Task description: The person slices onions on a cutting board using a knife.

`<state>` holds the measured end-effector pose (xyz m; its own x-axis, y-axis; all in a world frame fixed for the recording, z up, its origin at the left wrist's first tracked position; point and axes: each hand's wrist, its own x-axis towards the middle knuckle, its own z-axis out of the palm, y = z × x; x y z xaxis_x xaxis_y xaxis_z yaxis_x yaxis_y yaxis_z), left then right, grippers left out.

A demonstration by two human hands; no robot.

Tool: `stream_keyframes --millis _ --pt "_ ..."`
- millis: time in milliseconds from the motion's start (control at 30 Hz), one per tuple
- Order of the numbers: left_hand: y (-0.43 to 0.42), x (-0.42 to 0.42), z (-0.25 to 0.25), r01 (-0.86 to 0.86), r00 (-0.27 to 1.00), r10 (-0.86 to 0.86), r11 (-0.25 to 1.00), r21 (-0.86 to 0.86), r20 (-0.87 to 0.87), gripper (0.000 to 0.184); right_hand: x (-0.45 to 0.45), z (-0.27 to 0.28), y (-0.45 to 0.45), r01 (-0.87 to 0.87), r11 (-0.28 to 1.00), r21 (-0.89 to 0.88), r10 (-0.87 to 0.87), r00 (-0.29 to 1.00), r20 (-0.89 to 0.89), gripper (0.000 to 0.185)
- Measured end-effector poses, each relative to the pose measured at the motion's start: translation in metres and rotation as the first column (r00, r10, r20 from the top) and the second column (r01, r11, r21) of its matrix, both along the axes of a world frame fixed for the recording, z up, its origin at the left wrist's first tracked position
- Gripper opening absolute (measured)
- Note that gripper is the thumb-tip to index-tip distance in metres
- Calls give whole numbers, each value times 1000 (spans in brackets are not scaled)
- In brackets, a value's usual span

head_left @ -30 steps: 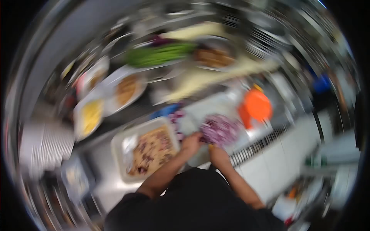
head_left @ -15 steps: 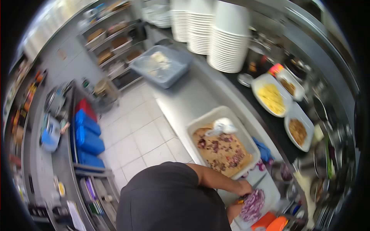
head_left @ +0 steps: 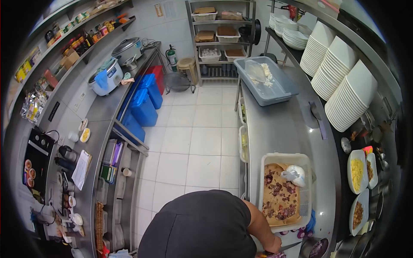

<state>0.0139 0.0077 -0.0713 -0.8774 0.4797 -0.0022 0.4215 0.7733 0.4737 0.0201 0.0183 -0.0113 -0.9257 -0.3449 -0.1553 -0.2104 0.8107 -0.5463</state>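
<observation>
At the bottom edge, my left hand (head_left: 272, 245) has its fingers bent and closed, but what they hold is hidden. A knife blade (head_left: 291, 246) points right from beside it, and cut red onion (head_left: 276, 254) shows just below the fingers. My right hand is not in view. Pieces of red onion (head_left: 301, 232) lie above the blade. A white basket (head_left: 306, 189) beyond my left arm holds brown paper with onion skins (head_left: 275, 195) and a white plastic bag (head_left: 294, 175). To the right of the blade stands a metal container (head_left: 308, 248) with something purple inside.
A grey-blue tub (head_left: 271, 94) is at the counter's far end. Stacked white bowls (head_left: 350, 96) and dishes of yellow (head_left: 356, 174) and brown food (head_left: 357, 215) line the right side. Blue bins (head_left: 144, 107) and a counter (head_left: 103, 129) stand left of the tiled floor (head_left: 200, 142).
The view has swung left, bringing the aisle and far shelves into sight. The onion pile and my hands have shifted to the bottom edge, and my right hand has left the view.
</observation>
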Motion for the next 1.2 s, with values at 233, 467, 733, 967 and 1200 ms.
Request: stream_keyframes --millis 233,467,733,967,1200 --pt "-1 -1 -24 2 1000 -4 982 188 10 20 -18 6 -29 -112 992 -58 114 993 35 40" --pt "-14 3 -8 65 997 -61 995 75 -49 19 -31 9 -50 -181 978 -107 187 981 57 41" --pt "-14 4 6 -86 994 87 996 -17 59 29 -44 12 -68 -274 952 -141 284 957 62 42" --pt "-24 11 17 -132 975 130 991 -4 181 37 -48 9 -87 -333 931 -150 346 936 67 42" --pt "-22 17 17 -229 972 227 973 19 57 23 -52 0 -69 -322 931 -173 338 938 74 43"
